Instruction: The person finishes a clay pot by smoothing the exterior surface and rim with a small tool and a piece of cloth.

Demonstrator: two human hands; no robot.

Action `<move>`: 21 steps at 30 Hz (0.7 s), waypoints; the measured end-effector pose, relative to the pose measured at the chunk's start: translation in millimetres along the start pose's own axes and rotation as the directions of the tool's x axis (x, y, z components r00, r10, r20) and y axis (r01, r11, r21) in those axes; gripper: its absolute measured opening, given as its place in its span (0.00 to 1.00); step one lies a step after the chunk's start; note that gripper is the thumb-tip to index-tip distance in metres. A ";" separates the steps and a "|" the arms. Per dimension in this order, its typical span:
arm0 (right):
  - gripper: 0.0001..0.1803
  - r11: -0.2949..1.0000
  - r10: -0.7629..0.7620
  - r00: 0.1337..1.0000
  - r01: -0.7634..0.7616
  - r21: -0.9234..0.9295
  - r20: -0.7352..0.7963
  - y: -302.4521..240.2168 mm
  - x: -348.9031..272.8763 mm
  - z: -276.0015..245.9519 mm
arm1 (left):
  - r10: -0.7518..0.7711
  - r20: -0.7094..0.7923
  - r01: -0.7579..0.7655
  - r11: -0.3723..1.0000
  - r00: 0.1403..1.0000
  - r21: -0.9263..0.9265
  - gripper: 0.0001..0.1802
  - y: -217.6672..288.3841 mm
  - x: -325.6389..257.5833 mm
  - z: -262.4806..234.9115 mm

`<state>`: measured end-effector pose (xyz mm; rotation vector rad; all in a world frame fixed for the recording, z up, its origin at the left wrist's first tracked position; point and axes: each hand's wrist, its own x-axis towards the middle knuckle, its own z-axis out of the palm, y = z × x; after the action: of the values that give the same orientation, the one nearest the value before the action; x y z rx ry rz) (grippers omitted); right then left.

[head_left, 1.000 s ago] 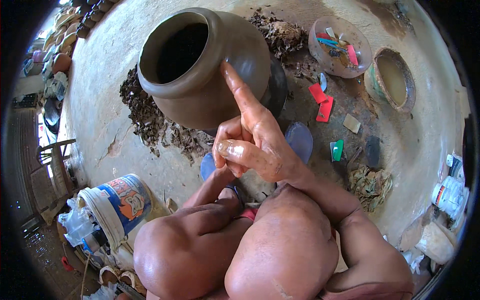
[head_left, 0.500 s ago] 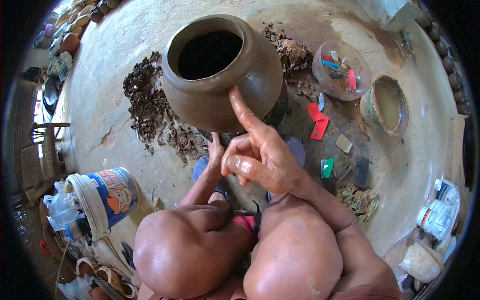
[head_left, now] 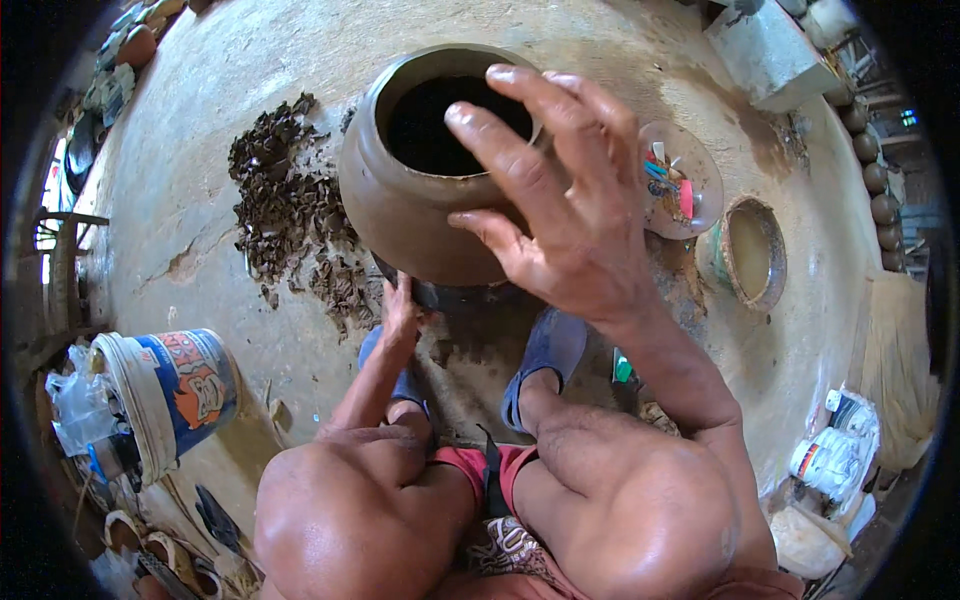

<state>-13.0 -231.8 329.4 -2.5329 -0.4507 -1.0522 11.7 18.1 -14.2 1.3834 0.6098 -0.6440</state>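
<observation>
A wide brown clay pot point(head_left: 430, 220) with a thick rounded rim stands upright on a dark round base point(head_left: 465, 297). Its inside is dark. My right hand point(head_left: 575, 195) is open over the pot's right side, fingers spread toward the mouth. It hides part of the rim and shoulder; whether the thumb or fingertips touch the clay I cannot tell. Low at the base's left edge is my left hand point(head_left: 400, 312), its visible fingers stretched out and apart against that edge. The rest of its fingers are hard to make out.
Dark clay scraps point(head_left: 285, 195) lie left of the pot. To the right are a bowl of small tools point(head_left: 708, 165) and a tub of cloudy water point(head_left: 712, 262). A white-and-blue bucket point(head_left: 190, 395) stands at left, plastic bottles point(head_left: 835, 455) at lower right, a pale block point(head_left: 770, 55) far right.
My right hand has gone from a pointing finger against the pot's shoulder to spread fingers raised at its upper right. The left hand stays at the base. The view has shifted slightly.
</observation>
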 end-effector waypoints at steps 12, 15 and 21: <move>0.50 0.979 -0.129 0.971 0.157 -0.131 0.203 55.8 24.5 -33.9 | 0.289 0.296 -0.382 0.860 0.911 0.338 0.24 108.9 91.8 -22.5; 0.52 0.980 -0.166 0.964 0.185 -0.075 0.209 49.1 28.9 -27.6 | 0.206 0.299 -0.312 0.875 0.932 0.369 0.28 120.7 87.6 -31.1; 0.52 0.982 -0.177 0.938 0.191 -0.015 0.298 15.2 40.9 -15.4 | 0.223 0.122 -0.241 0.956 0.967 0.166 0.37 85.8 51.4 -15.2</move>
<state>11.5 -245.9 366.0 -2.7417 -0.7676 -0.7480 109.1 36.9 5.8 1.5530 0.3056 -0.5856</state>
